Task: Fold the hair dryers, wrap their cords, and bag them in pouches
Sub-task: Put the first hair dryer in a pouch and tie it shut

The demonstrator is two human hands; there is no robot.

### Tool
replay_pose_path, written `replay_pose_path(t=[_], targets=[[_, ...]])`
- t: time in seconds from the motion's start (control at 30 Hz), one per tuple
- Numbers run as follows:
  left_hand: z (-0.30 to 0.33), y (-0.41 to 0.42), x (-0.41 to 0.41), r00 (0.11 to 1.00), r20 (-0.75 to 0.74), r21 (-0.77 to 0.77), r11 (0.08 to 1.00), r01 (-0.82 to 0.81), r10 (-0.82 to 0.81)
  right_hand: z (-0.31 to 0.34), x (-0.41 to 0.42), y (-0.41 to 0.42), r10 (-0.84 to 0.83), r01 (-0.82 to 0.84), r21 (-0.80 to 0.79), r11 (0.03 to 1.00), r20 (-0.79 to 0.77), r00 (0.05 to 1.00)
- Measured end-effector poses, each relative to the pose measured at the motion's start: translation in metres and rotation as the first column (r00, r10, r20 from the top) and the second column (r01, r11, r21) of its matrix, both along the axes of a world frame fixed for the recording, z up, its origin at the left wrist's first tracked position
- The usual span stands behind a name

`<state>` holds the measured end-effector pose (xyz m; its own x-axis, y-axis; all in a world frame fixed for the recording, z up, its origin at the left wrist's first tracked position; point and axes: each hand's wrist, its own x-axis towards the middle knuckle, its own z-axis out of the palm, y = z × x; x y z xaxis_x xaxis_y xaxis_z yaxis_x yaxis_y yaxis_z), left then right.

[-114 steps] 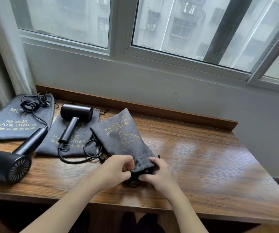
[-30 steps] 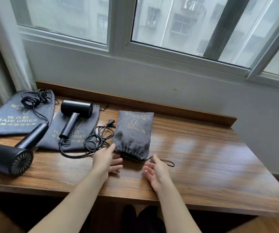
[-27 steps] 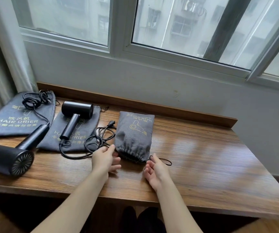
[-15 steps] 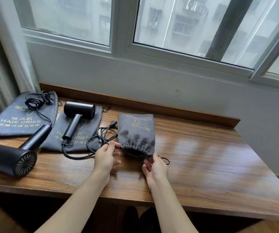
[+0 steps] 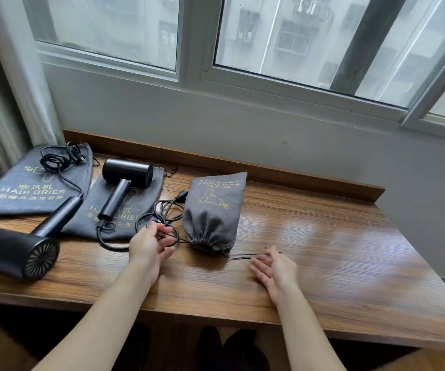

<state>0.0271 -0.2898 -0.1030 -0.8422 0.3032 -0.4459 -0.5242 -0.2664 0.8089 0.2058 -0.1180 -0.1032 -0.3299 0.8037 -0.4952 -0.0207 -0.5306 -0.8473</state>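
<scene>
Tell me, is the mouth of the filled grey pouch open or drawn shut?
Drawn shut: the filled pouch has its mouth gathered into tight pleats.
</scene>
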Motion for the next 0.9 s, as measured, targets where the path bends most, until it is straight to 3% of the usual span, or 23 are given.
replay_pose_path(t=[0.07, 0.13, 0.2, 0.27, 0.33, 0.4, 0.47, 0.53, 0.6, 0.67, 0.77, 0.9], targets=[[0.000, 0.004, 0.005, 0.995, -0.066, -0.077, 0.994, 0.073, -0.078, 0.008, 0.003, -0.002, 0.187, -0.203, 0.040, 0.978, 0.248, 0.951], [-0.001, 0.005, 0.010, 0.988, -0.105, -0.145, 0.985, 0.098, -0.114, 0.015, 0.006, -0.006, 0.294, -0.337, 0.045, 0.940, 0.390, 0.873], [-0.003, 0.005, 0.014, 0.980, -0.163, -0.230, 0.971, 0.073, -0.112, 0.017, 0.004, -0.018, 0.485, -0.492, -0.080, 0.867, 0.358, 0.798], [-0.008, 0.004, 0.018, 0.967, -0.236, -0.329, 0.944, 0.009, -0.091, 0.013, -0.005, -0.036, 0.599, -0.569, -0.188, 0.801, 0.231, 0.767], [-0.012, -0.001, 0.022, 0.953, -0.299, -0.421, 0.904, -0.077, -0.058, 0.006, -0.019, -0.053, 0.540, -0.513, -0.265, 0.817, 0.037, 0.841], [-0.018, -0.004, 0.027, 0.954, -0.301, -0.464, 0.872, -0.158, 0.013, 0.003, -0.034, -0.066, 0.344, -0.379, -0.345, 0.859, -0.159, 0.925], [-0.018, -0.002, 0.033, 0.972, -0.225, -0.416, 0.896, -0.156, 0.064, 0.002, -0.047, -0.073, 0.117, -0.219, -0.410, 0.886, -0.259, 0.959], [-0.016, 0.001, 0.038, 0.991, -0.097, -0.350, 0.935, 0.052, -0.091, -0.001, -0.057, -0.073, -0.052, -0.068, -0.430, 0.900, -0.262, 0.964], [-0.007, 0.003, 0.042, 0.946, 0.002, -0.311, 0.899, 0.309, -0.325, -0.002, -0.063, -0.072, -0.148, 0.052, -0.389, 0.920, -0.220, 0.964], [-0.002, 0.005, 0.040, 0.907, 0.031, -0.309, 0.859, 0.409, -0.421, -0.003, -0.062, -0.070, -0.164, 0.099, -0.320, 0.942, -0.183, 0.969], [0.001, 0.011, 0.036, 0.876, 0.096, -0.246, 0.842, 0.480, -0.472, -0.002, -0.057, -0.066, -0.034, 0.001, -0.232, 0.973, -0.138, 0.990], [-0.002, 0.027, 0.031, 0.918, 0.191, -0.068, 0.928, 0.367, -0.349, -0.003, -0.052, -0.066, 0.039, -0.059, -0.145, 0.988, -0.138, 0.990]])
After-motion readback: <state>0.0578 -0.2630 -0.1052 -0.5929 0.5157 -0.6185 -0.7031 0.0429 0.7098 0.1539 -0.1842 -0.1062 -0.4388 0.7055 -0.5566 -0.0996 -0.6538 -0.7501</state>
